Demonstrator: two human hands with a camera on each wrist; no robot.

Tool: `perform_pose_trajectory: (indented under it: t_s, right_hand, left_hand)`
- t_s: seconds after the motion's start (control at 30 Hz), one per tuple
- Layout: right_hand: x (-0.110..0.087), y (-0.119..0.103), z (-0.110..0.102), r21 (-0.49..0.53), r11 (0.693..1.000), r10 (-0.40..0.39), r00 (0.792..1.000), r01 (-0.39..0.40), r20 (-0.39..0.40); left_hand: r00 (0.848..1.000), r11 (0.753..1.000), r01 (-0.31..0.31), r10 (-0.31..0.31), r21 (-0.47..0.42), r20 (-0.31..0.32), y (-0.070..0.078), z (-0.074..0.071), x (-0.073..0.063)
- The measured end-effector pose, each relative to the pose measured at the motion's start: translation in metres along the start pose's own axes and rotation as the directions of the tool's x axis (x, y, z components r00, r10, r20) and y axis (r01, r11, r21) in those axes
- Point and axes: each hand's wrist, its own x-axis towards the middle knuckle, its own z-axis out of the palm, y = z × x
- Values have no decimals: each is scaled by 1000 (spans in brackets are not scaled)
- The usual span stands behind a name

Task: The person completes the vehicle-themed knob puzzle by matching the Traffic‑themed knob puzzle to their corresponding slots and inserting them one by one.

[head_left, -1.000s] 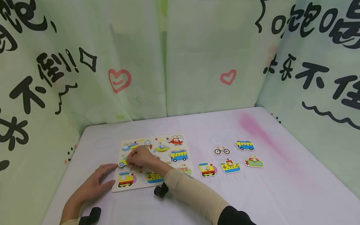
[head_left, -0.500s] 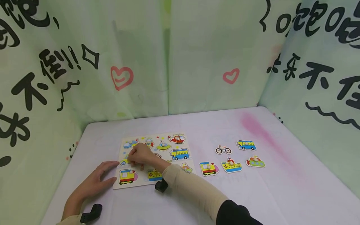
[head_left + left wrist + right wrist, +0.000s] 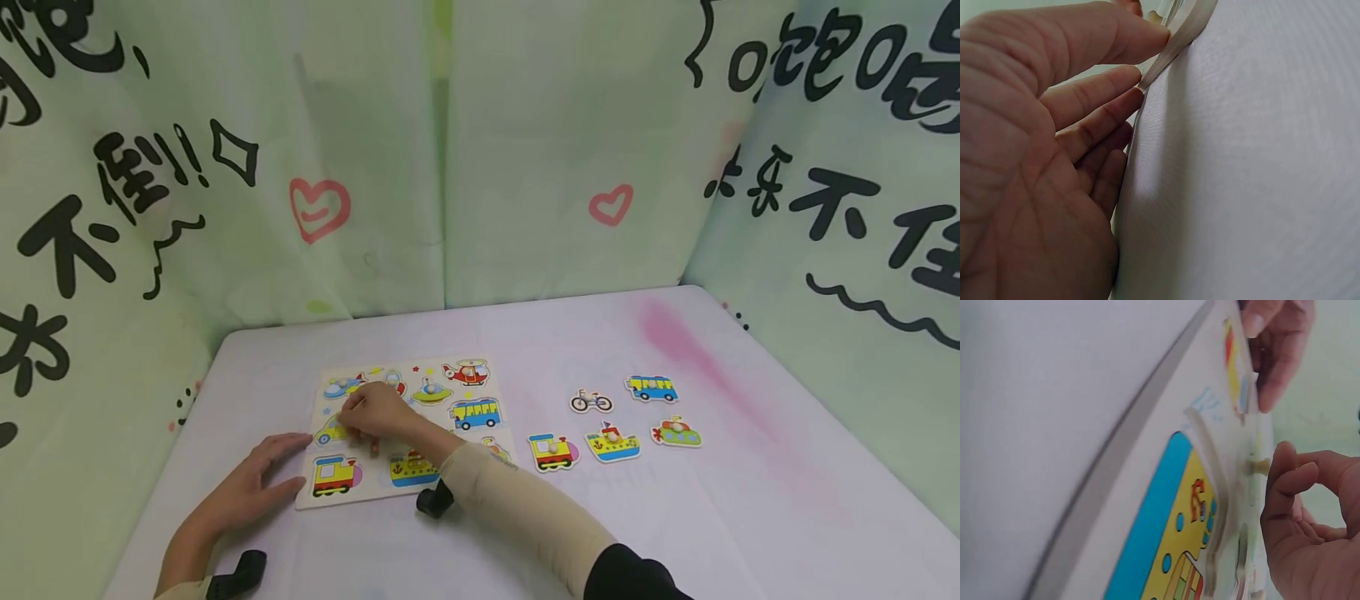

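A wooden knob puzzle board (image 3: pixel 375 483) with vehicle pictures lies flat on the table. Over its left part my right hand (image 3: pixel 378 412) has its fingers curled at the yellow car piece (image 3: pixel 328 430), which they partly cover. In the right wrist view, a small knob (image 3: pixel 1262 467) shows right beside those curled fingertips. My left hand (image 3: pixel 243 492) rests on the table at the board's left edge, fingers fairly straight. The left wrist view has its thumb and fingertips touching the board's edge (image 3: pixel 1182 44). The right forearm hides part of the board's lower right.
Right of the board lie several loose pieces: a bicycle (image 3: pixel 592 402), a bus (image 3: pixel 652 388), a train (image 3: pixel 553 452), a ship (image 3: pixel 612 442) and a submarine (image 3: pixel 677 432). Green cloth walls (image 3: pixel 517 208) with writing enclose the white table (image 3: pixel 750 517).
My right hand stays over the car piece, its fingers shifting only slightly. The left hand holds its place at the board's edge. The head view sways a little.
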Motion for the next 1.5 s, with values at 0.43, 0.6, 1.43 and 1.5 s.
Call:
perform_pose_trajectory:
  t_s: [0.43, 0.6, 1.43, 1.5]
  right_hand:
    - [-22, 10, -20, 267, 964, -6, 1000, -2, 28]
    - [-34, 13, -29, 408, 913, -28, 999, 6, 47]
    - [-75, 14, -69, 466, 881, -83, 996, 84, -23]
    - [-77, 17, -73, 466, 881, -81, 996, 86, -31]
  left_hand:
    - [999, 999, 37, -37, -22, 13, 1, 2, -1]
    - [998, 998, 58, -58, -22, 21, 0, 2, 0]
    - [999, 999, 37, -37, -16, 5, 2, 2, -1]
    - [999, 999, 32, -32, -18, 5, 1, 3, -2]
